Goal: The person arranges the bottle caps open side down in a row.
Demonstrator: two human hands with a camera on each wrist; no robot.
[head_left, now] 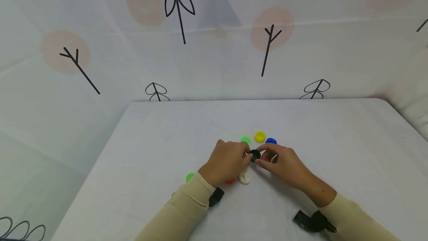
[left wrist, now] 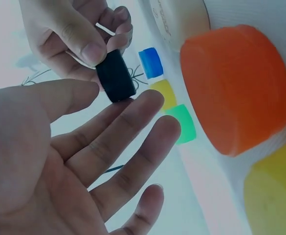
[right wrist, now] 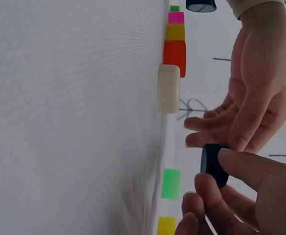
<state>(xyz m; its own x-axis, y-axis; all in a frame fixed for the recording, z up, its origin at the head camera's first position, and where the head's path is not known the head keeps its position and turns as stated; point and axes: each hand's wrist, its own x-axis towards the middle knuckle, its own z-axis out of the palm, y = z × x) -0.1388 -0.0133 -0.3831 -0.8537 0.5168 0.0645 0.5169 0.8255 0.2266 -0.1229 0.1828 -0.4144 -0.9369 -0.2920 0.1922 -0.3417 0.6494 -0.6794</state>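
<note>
A small black bottle cap point(head_left: 255, 155) is held up above the white table, between the two hands. My right hand point(head_left: 284, 163) pinches it between thumb and fingers, seen closely in the right wrist view point(right wrist: 213, 164). My left hand point(head_left: 229, 159) is at the cap's other side, fingers spread and fairly straight. In the left wrist view the left thumb looks slightly apart from the cap; whether a left fingertip touches it, I cannot tell. Below the hands lie a white round cap point(head_left: 245, 178) and an orange cap point(head_left: 230, 181), partly hidden by the left hand.
Beyond the hands sit a light green cap point(head_left: 245, 140), a yellow cap point(head_left: 260, 137) and a blue cap point(head_left: 271, 141). Another green cap point(head_left: 190, 177) lies left of the left wrist. The right wrist view also shows a pink cap point(right wrist: 176, 17) and a second yellow cap point(right wrist: 175, 32).
</note>
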